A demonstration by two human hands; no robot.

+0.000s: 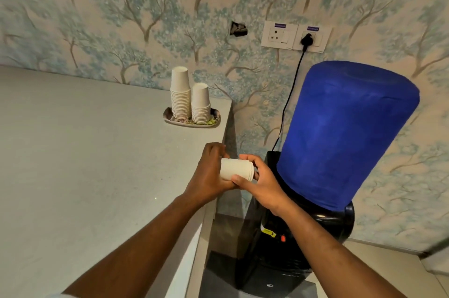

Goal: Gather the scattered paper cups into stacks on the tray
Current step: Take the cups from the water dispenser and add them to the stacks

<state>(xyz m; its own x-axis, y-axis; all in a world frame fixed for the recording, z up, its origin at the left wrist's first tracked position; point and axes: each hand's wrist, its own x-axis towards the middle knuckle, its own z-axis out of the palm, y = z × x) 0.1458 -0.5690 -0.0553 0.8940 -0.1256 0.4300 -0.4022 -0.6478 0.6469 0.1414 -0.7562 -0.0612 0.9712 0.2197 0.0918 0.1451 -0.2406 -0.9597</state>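
Obs.: we hold a short nest of cups on its side, in the air just off the right edge of the counter, rims pointing right. Our left hand wraps the closed base end; our right hand grips the rim end, thumb under and fingers over. Both hands are closed on the nest. Several rims show at the right end, so it holds more than one cup; we cannot count them.

Tray sits at the far right corner of the counter, close to the wall. On it stand two upside-down stacks, touching or nearly so: tall stack on the left, short stack on the right. We see no loose cups on the counter.

Step in hand, as we judge it: squaring the nest before it goes to the tray.

How to do it well:
- Press the ends together lightly; paper walls crush under a hard squeeze.
- Check that the rims sit evenly, none cocked.
- Turn the nest mouth-down to match the stacks.
- Cap the short stack, since the tall one looks readier to tip.
- Lower straight; steady the base with our free hand.

Risk: the tray lies near the counter's right edge, so a sideways nudge could send a stack over.
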